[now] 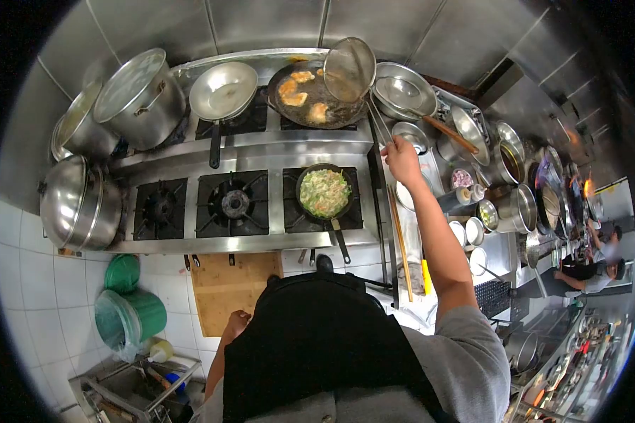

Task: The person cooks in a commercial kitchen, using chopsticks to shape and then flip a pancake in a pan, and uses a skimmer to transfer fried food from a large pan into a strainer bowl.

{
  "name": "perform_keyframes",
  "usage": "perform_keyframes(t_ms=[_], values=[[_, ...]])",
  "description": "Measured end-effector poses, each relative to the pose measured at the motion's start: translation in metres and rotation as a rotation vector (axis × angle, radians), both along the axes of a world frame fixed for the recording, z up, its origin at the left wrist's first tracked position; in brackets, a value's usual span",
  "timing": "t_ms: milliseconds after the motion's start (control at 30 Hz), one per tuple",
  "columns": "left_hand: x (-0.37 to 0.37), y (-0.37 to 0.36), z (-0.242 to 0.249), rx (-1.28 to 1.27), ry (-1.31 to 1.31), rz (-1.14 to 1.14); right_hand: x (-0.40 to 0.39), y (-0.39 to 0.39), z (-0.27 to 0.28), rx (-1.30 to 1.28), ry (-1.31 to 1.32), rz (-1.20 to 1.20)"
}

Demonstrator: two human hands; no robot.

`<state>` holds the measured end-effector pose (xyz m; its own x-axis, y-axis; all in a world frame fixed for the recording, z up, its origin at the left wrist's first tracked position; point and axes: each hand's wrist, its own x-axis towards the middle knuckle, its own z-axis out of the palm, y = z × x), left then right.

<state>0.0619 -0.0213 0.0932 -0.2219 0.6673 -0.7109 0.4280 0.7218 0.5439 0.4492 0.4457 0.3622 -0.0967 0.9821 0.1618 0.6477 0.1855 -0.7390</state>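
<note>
My right hand (402, 156) is closed round the long handle of a mesh strainer (349, 69). The strainer's round basket is raised over the right side of a wide dark pan (283, 113) on the back of the stove. Several golden fried pieces (294, 90) lie in oil in that pan. At the front right burner, a small black frying pan (336, 224) holds a pale mixture with green bits (324, 193). Low beside my apron, my left hand (238, 323) hangs with curled fingers and touches no object that I can see.
Left of the wide pan sits a steel frying pan (224, 92). Large pots (140, 106) and a lidded steamer (80, 204) crowd the stove's left end. Bowls, squeeze bottles (462, 197) and long chopsticks (402, 247) occupy the right counter. People (593, 264) work farther right.
</note>
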Motion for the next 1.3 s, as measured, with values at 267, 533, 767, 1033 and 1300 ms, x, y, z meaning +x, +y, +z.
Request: perform_keyframes(t_ms=[267,533,767,1033,1300], values=[[0.001,0.005,0.014,0.115,0.061,-0.249,-0.010,0.042,-0.030,-0.166,0.108,0.074],[-0.014,-0.033,-0.087,0.217,-0.051,-0.182,-0.028,0.047,-0.027,-0.067,-0.049,0.091],[0.007,-0.030,-0.041,-0.028,-0.309,0.318,-0.039,0.053,-0.025,-0.181,0.073,0.093],[-0.006,-0.048,-0.101,0.067,-0.274,0.152,-0.038,0.046,-0.012,-0.133,0.106,0.106],[0.005,-0.017,-0.020,0.046,-0.074,0.074,-0.033,0.009,0.009,-0.191,0.178,0.194]])
